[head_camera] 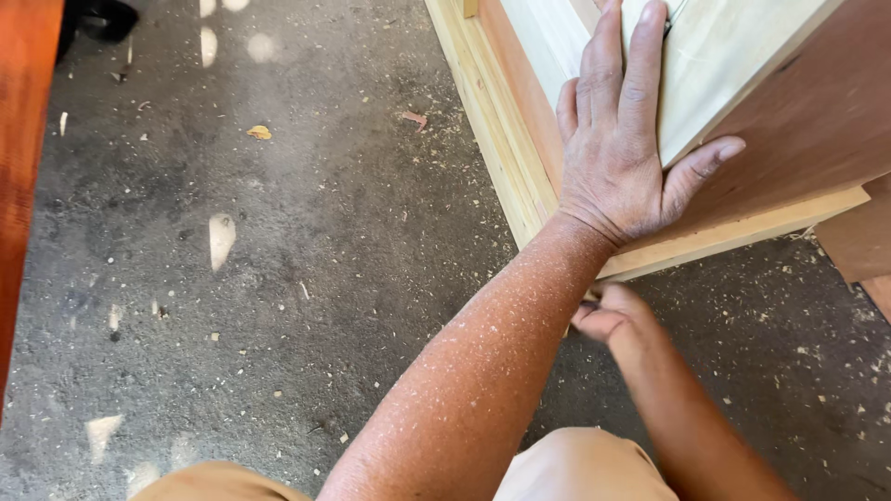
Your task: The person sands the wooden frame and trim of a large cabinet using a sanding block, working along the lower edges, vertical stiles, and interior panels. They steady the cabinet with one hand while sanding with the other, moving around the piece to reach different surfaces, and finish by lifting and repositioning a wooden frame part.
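Note:
My left hand (620, 153) lies flat on the corner of a wooden cabinet (789, 121). Its fingers stretch up the pale panel (715, 56) and its thumb bends round onto the reddish-brown side. The forearm is dusted with sawdust. My right hand (608, 320) sits low by the cabinet's pale base strip (733, 237), just under my left wrist. Its fingers are curled, with a small dark bit showing at the fingertips. My left forearm hides part of it, so I cannot make out what it holds.
The grey concrete floor (278, 260) is strewn with sawdust and wood chips. A reddish wooden board (23, 139) runs down the left edge. Another brown wood piece (863, 246) stands at the right. My knees in tan cloth (575, 468) show at the bottom.

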Tool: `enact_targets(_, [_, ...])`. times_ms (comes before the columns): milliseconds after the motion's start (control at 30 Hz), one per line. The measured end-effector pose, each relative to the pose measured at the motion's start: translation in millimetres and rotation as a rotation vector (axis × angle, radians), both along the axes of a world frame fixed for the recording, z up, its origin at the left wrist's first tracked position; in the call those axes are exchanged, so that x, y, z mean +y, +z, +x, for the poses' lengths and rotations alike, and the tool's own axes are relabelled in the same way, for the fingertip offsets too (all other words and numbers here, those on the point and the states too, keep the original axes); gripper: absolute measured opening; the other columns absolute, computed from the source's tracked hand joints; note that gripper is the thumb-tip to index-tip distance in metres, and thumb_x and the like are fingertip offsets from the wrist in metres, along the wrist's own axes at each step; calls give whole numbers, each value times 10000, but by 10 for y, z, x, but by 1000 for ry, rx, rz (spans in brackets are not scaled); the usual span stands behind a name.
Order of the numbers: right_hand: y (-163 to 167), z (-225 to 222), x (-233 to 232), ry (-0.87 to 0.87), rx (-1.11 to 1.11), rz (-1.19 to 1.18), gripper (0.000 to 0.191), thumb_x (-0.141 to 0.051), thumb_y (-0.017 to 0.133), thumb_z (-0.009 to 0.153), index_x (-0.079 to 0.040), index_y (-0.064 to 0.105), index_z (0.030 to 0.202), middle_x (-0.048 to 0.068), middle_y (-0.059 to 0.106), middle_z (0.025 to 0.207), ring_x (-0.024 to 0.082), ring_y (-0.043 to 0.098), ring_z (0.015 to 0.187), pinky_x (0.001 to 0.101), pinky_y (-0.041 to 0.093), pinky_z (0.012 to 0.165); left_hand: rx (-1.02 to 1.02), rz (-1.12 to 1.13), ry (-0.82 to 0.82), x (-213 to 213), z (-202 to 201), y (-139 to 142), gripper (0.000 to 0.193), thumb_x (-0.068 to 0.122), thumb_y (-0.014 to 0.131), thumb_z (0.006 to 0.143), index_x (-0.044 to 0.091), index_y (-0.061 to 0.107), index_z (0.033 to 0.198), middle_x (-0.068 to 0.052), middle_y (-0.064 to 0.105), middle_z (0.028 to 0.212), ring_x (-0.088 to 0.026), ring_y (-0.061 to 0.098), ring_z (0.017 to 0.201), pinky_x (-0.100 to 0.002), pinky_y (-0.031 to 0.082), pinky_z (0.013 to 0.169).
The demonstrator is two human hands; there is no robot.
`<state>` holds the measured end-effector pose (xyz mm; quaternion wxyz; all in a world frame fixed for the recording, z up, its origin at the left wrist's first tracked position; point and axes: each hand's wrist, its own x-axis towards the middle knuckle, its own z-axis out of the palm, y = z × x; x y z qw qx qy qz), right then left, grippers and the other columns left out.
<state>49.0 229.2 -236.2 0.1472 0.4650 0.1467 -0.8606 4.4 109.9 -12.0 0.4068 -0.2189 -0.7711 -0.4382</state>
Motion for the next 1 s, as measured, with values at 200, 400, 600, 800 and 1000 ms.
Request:
enact_targets(200, [65, 54, -164, 357, 126, 479, 321, -166, 438, 1057, -10, 545, 1317, 185, 667, 1234, 300, 691, 1088, 467, 618, 897, 11, 15, 3, -3, 9, 21, 982, 794, 431, 947, 217, 41, 1640, -170, 109, 1682, -282, 214, 1562, -497, 245, 1230])
enact_targets(400, [120, 63, 100, 9, 108, -36, 302, -148, 501, 1006, -32, 623, 1256, 135, 723, 1205, 261, 711, 1095, 455, 613, 924, -7, 17, -1, 4, 10, 34, 985, 801, 441, 954, 224, 40, 1643, -162, 122, 1679, -275, 218, 1563, -490, 250, 1239])
enact_targets(600, [23, 53, -247, 105, 64, 181, 277, -169, 482, 1038, -14, 575, 1247, 217, 680, 1219, 309, 686, 1116, 507, 568, 971, 24, 29, -4, 13, 3, 11, 975, 796, 438, 942, 218, 65, 1633, -181, 148, 1665, -293, 244, 1539, -476, 252, 1220])
enact_targets(800, [143, 74, 94, 7, 163, -11, 334, -87, 502, 974, -29, 585, 1291, 146, 705, 1220, 267, 702, 1089, 442, 605, 934, 10, 41, -7, 18, 5, 1, 965, 795, 442, 963, 229, 55, 1642, -155, 145, 1673, -269, 242, 1550, -451, 261, 1222])
enact_targets(1000, [-35, 66, -225, 345, 211, 316, 342, -153, 587, 958, 18, 595, 1254, 197, 706, 1205, 271, 697, 1074, 462, 608, 858, 28, 35, -4, 14, -7, 22, 959, 795, 420, 959, 218, 61, 1637, -179, 129, 1676, -279, 237, 1549, -475, 248, 1229])
